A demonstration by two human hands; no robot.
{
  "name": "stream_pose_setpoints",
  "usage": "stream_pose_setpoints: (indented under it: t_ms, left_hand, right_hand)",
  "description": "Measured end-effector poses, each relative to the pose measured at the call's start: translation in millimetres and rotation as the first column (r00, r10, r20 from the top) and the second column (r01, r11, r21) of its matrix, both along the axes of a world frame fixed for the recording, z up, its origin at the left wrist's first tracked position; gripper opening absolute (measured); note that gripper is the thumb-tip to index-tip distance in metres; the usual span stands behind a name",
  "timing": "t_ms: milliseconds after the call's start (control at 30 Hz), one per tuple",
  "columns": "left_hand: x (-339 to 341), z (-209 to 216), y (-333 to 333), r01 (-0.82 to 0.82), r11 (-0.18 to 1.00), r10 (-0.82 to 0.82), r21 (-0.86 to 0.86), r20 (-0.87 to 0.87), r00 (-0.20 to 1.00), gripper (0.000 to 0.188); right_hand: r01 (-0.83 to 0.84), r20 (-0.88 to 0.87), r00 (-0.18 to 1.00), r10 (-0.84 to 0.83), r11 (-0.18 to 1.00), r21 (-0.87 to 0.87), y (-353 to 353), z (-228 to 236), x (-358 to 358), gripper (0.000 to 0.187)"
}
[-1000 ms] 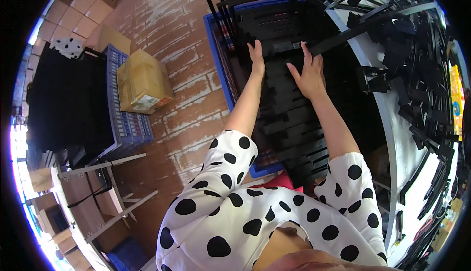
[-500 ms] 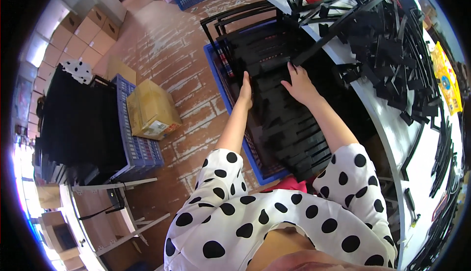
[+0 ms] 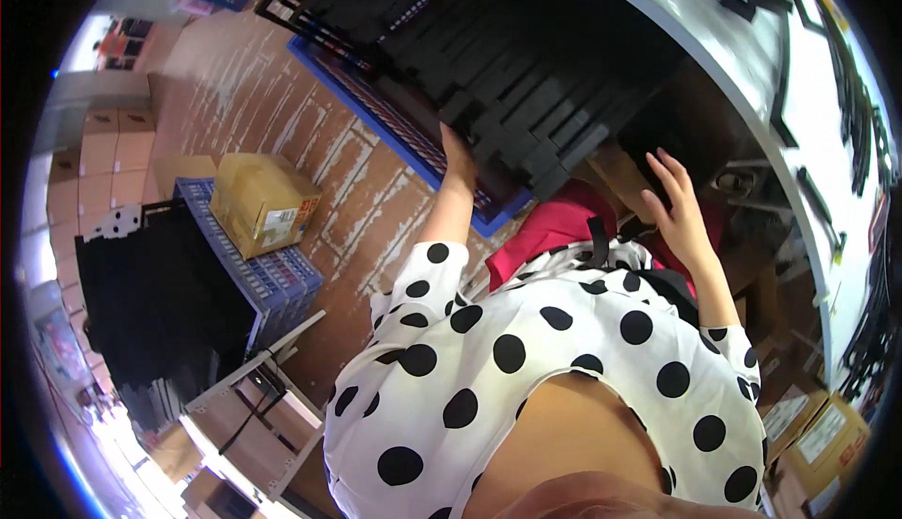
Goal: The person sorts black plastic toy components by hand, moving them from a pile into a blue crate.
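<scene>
Long black strips [image 3: 554, 110] lie stacked in layers in a blue crate [image 3: 366, 120] in front of me. My left hand [image 3: 458, 157] rests against the left side of the stack, inside the crate's long edge. One digit of it points outward, and the others are partly hidden by the dark pieces. Held up at the right, away from the stack's near end, my right hand [image 3: 681, 214] is open. Its fingers are spread and nothing is in them.
The white table [image 3: 742, 68] curves along the right with black strips on it. At left, a cardboard box [image 3: 263, 204] sits against a blue-grey crate [image 3: 296, 284] beside a black pile [image 3: 160, 303]. A white metal frame [image 3: 272, 350] stands nearer. Boxes [image 3: 832, 444] lie low at right.
The view has swung rightward and nearer. My right hand has left the top of the stack and moved right, off the strips. My left hand has come nearer along the stack's side.
</scene>
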State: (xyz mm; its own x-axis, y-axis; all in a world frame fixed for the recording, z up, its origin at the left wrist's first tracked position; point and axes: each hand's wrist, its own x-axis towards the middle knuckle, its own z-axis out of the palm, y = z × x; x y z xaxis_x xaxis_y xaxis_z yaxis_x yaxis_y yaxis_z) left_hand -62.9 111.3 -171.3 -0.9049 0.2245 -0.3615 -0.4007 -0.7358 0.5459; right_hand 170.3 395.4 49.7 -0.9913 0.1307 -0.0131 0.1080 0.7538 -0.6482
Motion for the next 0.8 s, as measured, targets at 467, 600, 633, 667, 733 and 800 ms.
stream_pose_setpoints:
  t_ms: [467, 600, 633, 667, 733, 800]
  left_hand:
    - [38, 28, -47, 0.054, 0.877, 0.038, -0.477, 0.182, 0.983, 0.078]
    - [61, 104, -14, -0.155, 0.877, 0.096, -0.456, -0.15, 0.984, 0.07]
    - [63, 117, -13, -0.166, 0.87, 0.105, -0.464, -0.155, 0.982, 0.07]
    - [62, 122, -10, -0.147, 0.86, 0.11, -0.488, -0.104, 0.988, 0.069]
    - [50, 114, -15, -0.099, 0.854, 0.12, -0.51, 0.008, 0.993, 0.068]
    - [59, 120, 12, -0.075, 0.874, 0.123, -0.479, 0.069, 0.99, 0.068]
  right_hand:
    - [-0.213, 0.067, 0.974, 0.216, 0.976, -0.051, 8, 6, 68, 0.047]
    - [-0.244, 0.14, 0.956, 0.258, 0.964, -0.108, 18, -4, 74, 0.049]
    - [-0.301, 0.133, 0.938, 0.321, 0.941, -0.151, 12, -3, 68, 0.051]
    - [-0.35, 0.093, 0.926, 0.365, 0.925, -0.15, 2, -1, 61, 0.053]
    - [-0.463, -0.055, 0.886, 0.46, 0.881, -0.098, -23, -7, 36, 0.061]
    - [-0.396, -0.267, 0.861, 0.433, 0.9, 0.182, -41, -21, 11, 0.075]
